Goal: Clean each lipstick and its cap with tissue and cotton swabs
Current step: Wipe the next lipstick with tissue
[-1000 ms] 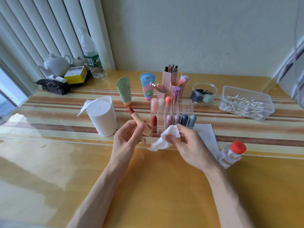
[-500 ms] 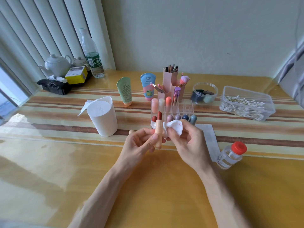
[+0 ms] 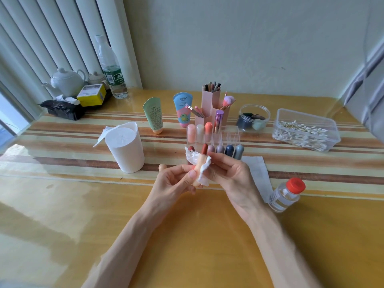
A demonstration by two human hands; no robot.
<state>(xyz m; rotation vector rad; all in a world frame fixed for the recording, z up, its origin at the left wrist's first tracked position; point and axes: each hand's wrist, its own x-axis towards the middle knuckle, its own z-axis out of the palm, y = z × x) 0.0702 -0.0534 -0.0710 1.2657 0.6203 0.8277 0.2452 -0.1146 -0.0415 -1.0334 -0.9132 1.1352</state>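
My left hand (image 3: pixel 175 181) pinches the base of an uncapped peach lipstick (image 3: pixel 201 163), held upright with its red-brown tip up. My right hand (image 3: pixel 230 173) holds a crumpled white tissue (image 3: pixel 197 161) wrapped round the lipstick's barrel. Its peach cap (image 3: pixel 162 167) lies on the table just left of my left hand, mostly hidden. Behind my hands a clear organiser (image 3: pixel 232 135) holds several capped lipsticks. A clear tub of cotton swabs (image 3: pixel 305 132) stands at the right. A white tissue canister (image 3: pixel 125 147) stands to the left.
A flat tissue (image 3: pixel 256 169) lies on the table under my right hand, beside a small red-capped bottle (image 3: pixel 285 194). Two cream tubes, pink brush holders and a jar of sponges (image 3: pixel 254 118) stand behind. A teapot, yellow box and water bottle sit far left.
The lipstick went from tilted left to upright in front of the organiser. My right hand brought the tissue against it and wrapped it round the barrel.
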